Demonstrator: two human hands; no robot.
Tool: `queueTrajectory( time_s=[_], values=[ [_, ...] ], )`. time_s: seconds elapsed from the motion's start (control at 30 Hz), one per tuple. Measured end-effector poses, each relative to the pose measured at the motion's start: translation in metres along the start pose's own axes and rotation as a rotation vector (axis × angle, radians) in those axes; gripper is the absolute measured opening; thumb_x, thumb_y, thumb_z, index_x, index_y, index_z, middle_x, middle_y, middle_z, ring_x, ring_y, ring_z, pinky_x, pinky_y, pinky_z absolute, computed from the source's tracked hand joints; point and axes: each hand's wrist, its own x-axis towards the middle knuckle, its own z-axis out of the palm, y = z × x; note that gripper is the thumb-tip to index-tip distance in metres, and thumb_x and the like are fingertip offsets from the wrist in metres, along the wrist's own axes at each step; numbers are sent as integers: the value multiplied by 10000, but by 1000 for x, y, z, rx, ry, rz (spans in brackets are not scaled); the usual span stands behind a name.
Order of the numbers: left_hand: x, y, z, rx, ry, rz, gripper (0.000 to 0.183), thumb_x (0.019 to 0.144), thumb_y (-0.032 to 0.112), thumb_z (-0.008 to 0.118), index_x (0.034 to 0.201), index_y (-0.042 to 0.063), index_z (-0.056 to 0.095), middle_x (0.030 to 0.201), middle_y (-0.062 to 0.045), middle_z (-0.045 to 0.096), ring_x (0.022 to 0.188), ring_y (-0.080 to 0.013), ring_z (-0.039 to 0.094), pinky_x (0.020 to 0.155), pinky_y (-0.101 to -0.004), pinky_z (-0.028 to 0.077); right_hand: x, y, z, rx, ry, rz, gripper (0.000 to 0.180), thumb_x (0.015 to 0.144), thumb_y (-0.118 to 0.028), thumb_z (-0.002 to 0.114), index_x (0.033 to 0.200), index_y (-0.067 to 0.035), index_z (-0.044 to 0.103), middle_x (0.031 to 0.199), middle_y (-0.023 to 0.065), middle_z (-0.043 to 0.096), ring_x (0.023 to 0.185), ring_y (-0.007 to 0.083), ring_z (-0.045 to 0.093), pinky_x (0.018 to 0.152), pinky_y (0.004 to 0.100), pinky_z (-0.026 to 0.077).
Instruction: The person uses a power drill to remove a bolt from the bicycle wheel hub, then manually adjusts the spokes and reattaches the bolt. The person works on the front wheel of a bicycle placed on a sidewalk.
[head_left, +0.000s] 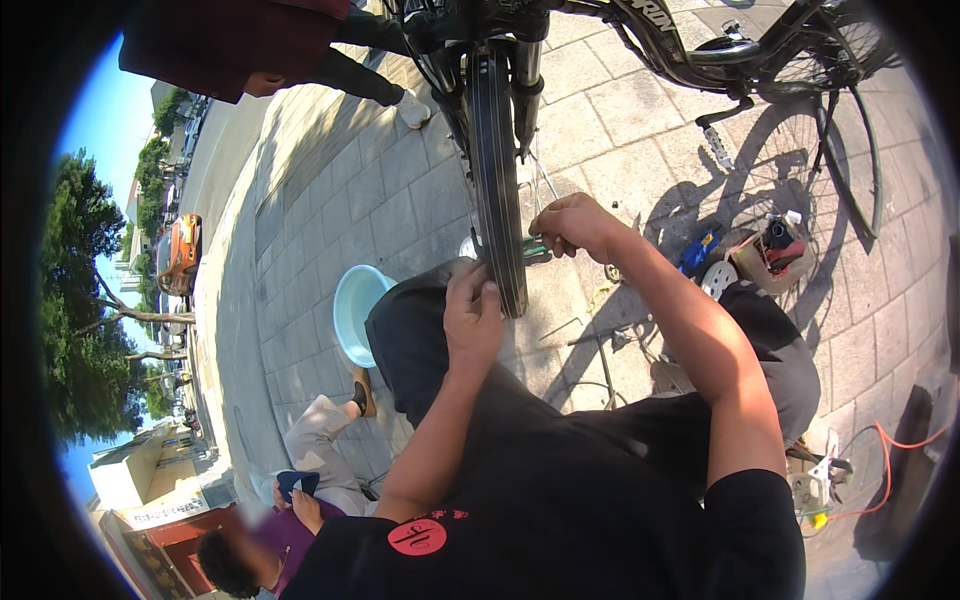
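Observation:
A black bicycle's front tyre (495, 180) stands upright between the fork legs (527, 97) before me. My left hand (474, 311) rests against the left side of the tyre near its lower end, the thumb and fingertips bent at the tread. To the right of the wheel, my right hand (566, 225) has its fingers curled and pinched beside the spokes; a thin metal rod shows above it, but whether the fingers hold it is unclear. A green-and-black thing (535, 250) lies just below those fingertips, partly hidden by the tyre.
A light blue basin (343, 315) stands left of my knee. Tools and a tool box (750, 262) lie on the paving at the right, with an orange hose (887, 457) lower down. One person (307, 517) sits at the lower left; another stands (240, 45) at the upper left.

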Motion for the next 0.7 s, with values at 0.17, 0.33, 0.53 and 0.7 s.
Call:
queueTrajectory(
  time_s=[0.17,0.33,0.53,0.7],
  values=[
    [24,4,-10,-159,-49,-221,411,1000,14,544,1404,-60,526,1272,-156,654,1200,-200,642,962,-321,548,4,-1,-8,-178,18,1,279,967,-245,665,859,-4,755,709,68,698,575,142,630,528,288,491],
    [84,10,-23,-368,-46,-423,450,1066,215,521,1445,-28,525,1296,-145,658,1148,-200,645,935,-334,529,29,12,-21,35,243,-77,398,1020,-370,622,1000,11,734,799,84,703,634,156,640,561,334,526],
    [163,-21,-5,-391,-73,-637,559,1092,413,492,1459,-8,500,1250,-126,661,1094,-250,644,912,-401,525,84,14,-12,559,414,-36,334,1054,-341,565,1127,-33,672,862,47,659,714,182,627,647,366,528],
    [200,-79,7,-689,-248,-796,605,1106,510,420,1462,25,489,1213,-118,676,1071,-266,653,925,-453,518,131,14,-7,853,490,-20,244,1050,-258,519,1125,-48,619,781,15,522,656,154,521,556,334,445]
  ],
)
